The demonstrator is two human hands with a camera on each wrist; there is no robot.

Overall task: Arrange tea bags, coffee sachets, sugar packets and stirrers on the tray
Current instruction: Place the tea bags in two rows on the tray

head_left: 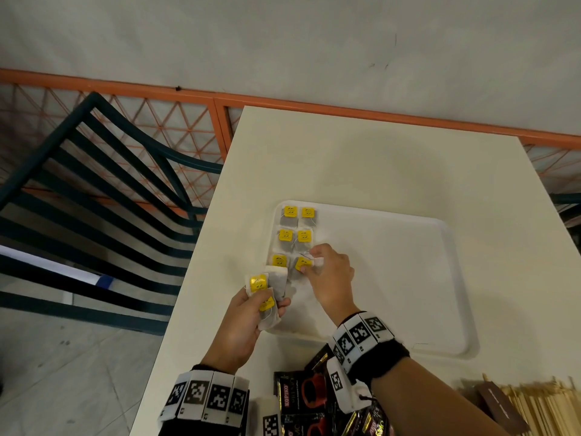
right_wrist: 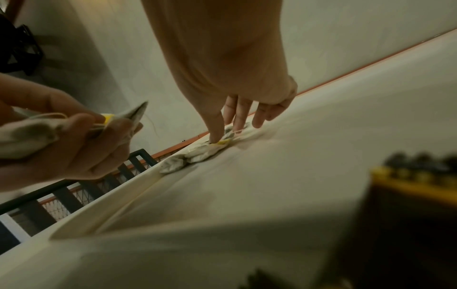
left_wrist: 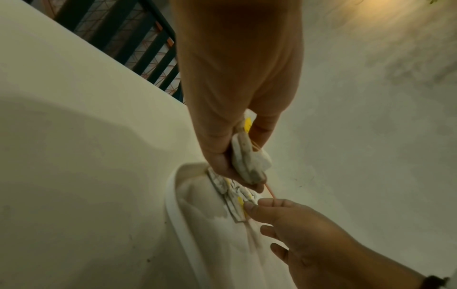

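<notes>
On tray (head_left: 393, 278), right hand (head_left: 330, 278) pinching tea bag (head_left: 303, 263), left hand (head_left: 242, 328) gripping spare bags (head_left: 273, 284), KOPIKO sachets (head_left: 295, 398) nearby

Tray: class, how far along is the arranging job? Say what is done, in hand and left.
Done: five tea bags lie in two columns on the tray. In hand: the right hand sets down the sixth tea bag; the left hand grips a bunch. Left: coffee sachets and stirrers lie on the table; sugar packets unseen.

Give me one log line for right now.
left grip: holds spare bags | right grip: pinches sixth bag on tray | sachets, stirrers: off tray
</notes>
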